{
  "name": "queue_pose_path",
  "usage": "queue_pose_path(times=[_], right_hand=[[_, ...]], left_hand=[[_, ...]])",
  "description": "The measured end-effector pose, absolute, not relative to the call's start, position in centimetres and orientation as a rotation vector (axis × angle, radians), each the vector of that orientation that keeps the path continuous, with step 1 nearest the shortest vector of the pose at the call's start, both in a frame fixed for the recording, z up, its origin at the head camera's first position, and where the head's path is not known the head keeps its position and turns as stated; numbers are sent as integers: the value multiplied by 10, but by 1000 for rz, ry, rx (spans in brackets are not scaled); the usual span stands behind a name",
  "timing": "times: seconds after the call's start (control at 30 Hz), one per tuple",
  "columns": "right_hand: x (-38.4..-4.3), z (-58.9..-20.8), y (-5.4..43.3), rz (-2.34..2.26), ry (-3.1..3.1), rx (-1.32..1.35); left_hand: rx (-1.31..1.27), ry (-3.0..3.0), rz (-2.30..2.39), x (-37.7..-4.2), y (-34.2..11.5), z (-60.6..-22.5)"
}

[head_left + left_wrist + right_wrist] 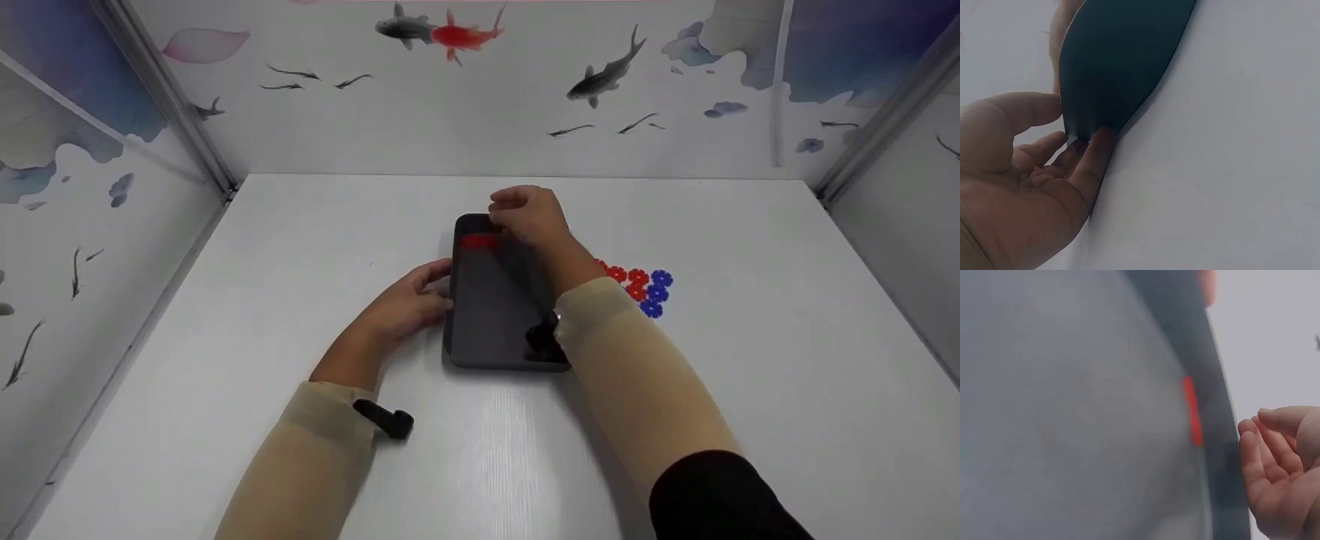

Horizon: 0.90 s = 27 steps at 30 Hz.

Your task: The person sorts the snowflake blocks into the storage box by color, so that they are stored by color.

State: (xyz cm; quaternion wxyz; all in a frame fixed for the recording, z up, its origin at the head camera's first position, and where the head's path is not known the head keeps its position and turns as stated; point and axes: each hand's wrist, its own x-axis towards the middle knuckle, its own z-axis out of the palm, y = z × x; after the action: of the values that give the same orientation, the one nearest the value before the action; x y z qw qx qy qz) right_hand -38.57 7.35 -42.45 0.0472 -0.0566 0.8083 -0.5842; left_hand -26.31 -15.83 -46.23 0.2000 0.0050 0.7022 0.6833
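A dark, shallow rectangular tray point(487, 322) lies on the white table. A row of red pieces point(478, 241) sits inside along its far end; in the right wrist view it is a blurred red strip point(1192, 410). My left hand point(405, 304) is at the tray's left side, thumb and fingertips touching the outer wall point(1112, 62). My right hand point(532, 214) is over the far right corner, fingers loosely bent and thumb close to them point(1280, 467). Nothing shows between those fingers.
Red flower-shaped pieces point(637, 277) and blue ones point(661, 278) lie on the table right of the tray, partly hidden by my right forearm. White panels printed with fish point(607, 75) enclose the table point(315, 240) at the back and sides.
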Motion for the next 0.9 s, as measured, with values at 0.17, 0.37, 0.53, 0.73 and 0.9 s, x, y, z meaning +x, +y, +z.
queue_pose_path(times=[0.17,0.37,0.53,0.73,0.9], right_hand=[[-377,-398,88,-1872,2359,-293],[-362,-381,132,-1726,2486,-385],[-351,-382,174,-1712,2522,-333],[-338,-393,220,-1582,2625,-205],[-330,-402,256,-1468,2658,-93]], left_hand=[[3,1960,1907,-263,-158,-465],[10,1971,1901,-264,-159,-465],[30,1969,1902,-264,-159,-464],[36,1997,1884,-263,-160,-464],[52,1992,1877,-263,-158,-463]])
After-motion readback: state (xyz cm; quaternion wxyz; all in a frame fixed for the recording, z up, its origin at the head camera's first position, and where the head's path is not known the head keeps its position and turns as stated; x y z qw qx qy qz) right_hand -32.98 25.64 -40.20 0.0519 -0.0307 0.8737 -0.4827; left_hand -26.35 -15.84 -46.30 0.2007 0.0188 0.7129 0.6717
